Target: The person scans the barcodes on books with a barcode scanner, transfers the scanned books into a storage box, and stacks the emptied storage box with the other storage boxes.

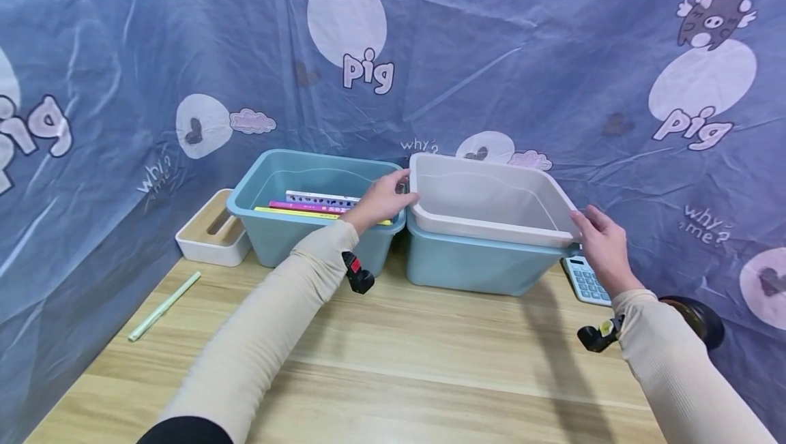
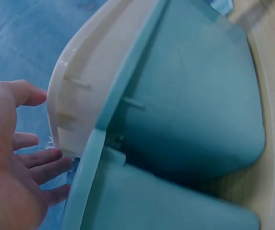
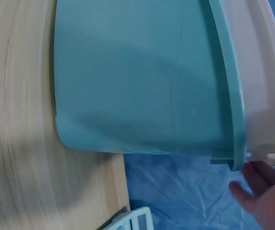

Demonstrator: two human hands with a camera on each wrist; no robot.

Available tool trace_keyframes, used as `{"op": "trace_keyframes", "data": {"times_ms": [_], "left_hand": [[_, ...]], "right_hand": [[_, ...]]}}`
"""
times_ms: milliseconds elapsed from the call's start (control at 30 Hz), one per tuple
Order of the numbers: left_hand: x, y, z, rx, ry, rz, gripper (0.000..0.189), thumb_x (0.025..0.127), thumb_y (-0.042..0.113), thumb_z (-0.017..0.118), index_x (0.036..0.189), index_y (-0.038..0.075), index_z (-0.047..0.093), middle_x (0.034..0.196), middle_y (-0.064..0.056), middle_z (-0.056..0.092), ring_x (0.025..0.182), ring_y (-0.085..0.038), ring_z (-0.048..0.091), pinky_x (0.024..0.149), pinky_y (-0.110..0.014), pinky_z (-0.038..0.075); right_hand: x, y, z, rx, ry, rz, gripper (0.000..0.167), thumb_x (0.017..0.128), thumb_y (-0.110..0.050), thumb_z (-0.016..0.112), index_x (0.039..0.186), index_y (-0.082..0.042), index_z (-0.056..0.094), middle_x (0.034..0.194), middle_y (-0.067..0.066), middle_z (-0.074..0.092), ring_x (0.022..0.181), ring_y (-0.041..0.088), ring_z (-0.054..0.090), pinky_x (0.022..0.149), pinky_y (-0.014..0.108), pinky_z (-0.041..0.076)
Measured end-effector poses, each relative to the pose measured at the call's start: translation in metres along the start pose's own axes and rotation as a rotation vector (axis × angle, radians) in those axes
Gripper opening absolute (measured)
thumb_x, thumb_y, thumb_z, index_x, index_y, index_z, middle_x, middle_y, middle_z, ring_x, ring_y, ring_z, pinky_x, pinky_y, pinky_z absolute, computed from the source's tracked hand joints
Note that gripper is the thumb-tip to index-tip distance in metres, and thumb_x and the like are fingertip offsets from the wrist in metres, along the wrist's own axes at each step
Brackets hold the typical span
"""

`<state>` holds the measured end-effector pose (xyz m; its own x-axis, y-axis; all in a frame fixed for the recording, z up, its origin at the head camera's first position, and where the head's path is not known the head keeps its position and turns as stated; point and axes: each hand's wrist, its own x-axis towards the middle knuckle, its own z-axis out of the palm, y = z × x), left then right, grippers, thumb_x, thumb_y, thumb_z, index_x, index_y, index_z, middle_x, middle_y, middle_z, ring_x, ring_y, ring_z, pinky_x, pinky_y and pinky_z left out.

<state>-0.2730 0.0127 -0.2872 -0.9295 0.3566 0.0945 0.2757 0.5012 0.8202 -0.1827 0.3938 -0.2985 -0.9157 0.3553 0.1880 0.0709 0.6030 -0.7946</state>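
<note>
A white plastic bin point(image 1: 491, 228) sits partly inside a light-blue bin point(image 1: 473, 268), its rim standing above the blue one. My left hand point(image 1: 382, 197) is at the white bin's left end; in the left wrist view its fingers are spread and fairly straight, with fingertips by the rim. At the opposite end my right hand point(image 1: 604, 247) grips the white rim, thumb on top and fingers curled beneath in the right wrist view. Left of these stands a second light-blue bin point(image 1: 260, 239), with several thin books point(image 1: 307, 206) inside. My left forearm crosses in front of it.
A white box with a wooden slotted lid point(image 1: 211, 253) stands at far left, near a pale green stick point(image 1: 164, 307). A blue calculator point(image 1: 588, 282) lies right of the bins. A dark rounded object point(image 1: 706, 324) is partly behind my right sleeve. Blue patterned cloth hangs behind.
</note>
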Motion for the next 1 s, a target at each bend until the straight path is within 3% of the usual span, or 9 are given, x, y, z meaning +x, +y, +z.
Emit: {"op": "trace_keyframes", "data": {"times_ms": [167, 300, 433, 567, 667, 800, 1000], "left_hand": [[-0.003, -0.002, -0.008, 0.186, 0.006, 0.017, 0.070, 0.100, 0.036, 0.058, 0.160, 0.014, 0.028, 0.162, -0.012, 0.034, 0.150, -0.028, 0.033, 0.121, -0.046, 0.030], [-0.006, -0.005, -0.017, 0.325, 0.020, 0.042, 0.071, 0.101, 0.039, 0.056, 0.161, 0.013, 0.027, 0.164, -0.012, 0.030, 0.152, -0.029, 0.028, 0.123, -0.047, 0.026], [-0.011, -0.008, -0.026, 0.531, 0.063, 0.138, 0.070, 0.102, 0.043, 0.053, 0.160, 0.012, 0.029, 0.164, -0.013, 0.030, 0.151, -0.032, 0.030, 0.123, -0.049, 0.025], [-0.023, -0.009, -0.034, 0.815, 0.136, 0.293, 0.069, 0.101, 0.048, 0.050, 0.157, 0.011, 0.035, 0.163, -0.018, 0.029, 0.151, -0.037, 0.030, 0.123, -0.051, 0.023], [-0.037, -0.011, -0.036, 0.967, 0.190, 0.411, 0.070, 0.101, 0.050, 0.049, 0.156, 0.009, 0.037, 0.164, -0.021, 0.027, 0.151, -0.040, 0.028, 0.124, -0.053, 0.021], [-0.061, -0.018, -0.031, 1.042, 0.198, 0.528, 0.073, 0.100, 0.055, 0.049, 0.157, 0.011, 0.036, 0.165, -0.019, 0.022, 0.153, -0.041, 0.022, 0.123, -0.056, 0.018], [-0.098, -0.041, -0.014, 1.083, 0.209, 0.635, 0.076, 0.096, 0.058, 0.055, 0.156, 0.016, 0.039, 0.165, -0.016, 0.027, 0.153, -0.038, 0.024, 0.121, -0.059, 0.022]], "right_hand": [[0.002, -0.004, -0.004, -0.158, 0.043, -0.030, 0.071, 0.105, -0.046, 0.038, 0.156, 0.003, 0.029, 0.146, 0.035, 0.045, 0.136, 0.050, 0.045, 0.108, 0.061, 0.038], [0.002, -0.010, -0.007, -0.269, 0.085, -0.107, 0.067, 0.106, -0.043, 0.040, 0.151, 0.007, 0.037, 0.139, 0.035, 0.052, 0.132, 0.051, 0.049, 0.107, 0.060, 0.039], [-0.002, -0.020, -0.007, -0.368, 0.118, -0.189, 0.066, 0.105, -0.041, 0.042, 0.147, 0.009, 0.042, 0.136, 0.036, 0.054, 0.128, 0.054, 0.048, 0.105, 0.063, 0.036], [-0.012, -0.031, -0.001, -0.451, 0.171, -0.298, 0.062, 0.103, -0.039, 0.049, 0.141, 0.009, 0.049, 0.133, 0.038, 0.054, 0.125, 0.057, 0.045, 0.102, 0.068, 0.035], [-0.022, -0.038, 0.006, -0.482, 0.230, -0.446, 0.055, 0.099, -0.034, 0.058, 0.135, 0.008, 0.056, 0.128, 0.037, 0.057, 0.121, 0.057, 0.048, 0.099, 0.067, 0.037], [-0.039, -0.041, 0.019, -0.479, 0.264, -0.727, 0.056, 0.093, -0.035, 0.065, 0.129, 0.007, 0.060, 0.122, 0.035, 0.062, 0.118, 0.055, 0.052, 0.102, 0.064, 0.038], [-0.073, -0.035, 0.052, -0.404, 0.237, -1.066, 0.074, 0.100, -0.061, 0.045, 0.126, 0.006, 0.064, 0.125, 0.028, 0.065, 0.124, 0.051, 0.054, 0.112, 0.057, 0.036]]}}
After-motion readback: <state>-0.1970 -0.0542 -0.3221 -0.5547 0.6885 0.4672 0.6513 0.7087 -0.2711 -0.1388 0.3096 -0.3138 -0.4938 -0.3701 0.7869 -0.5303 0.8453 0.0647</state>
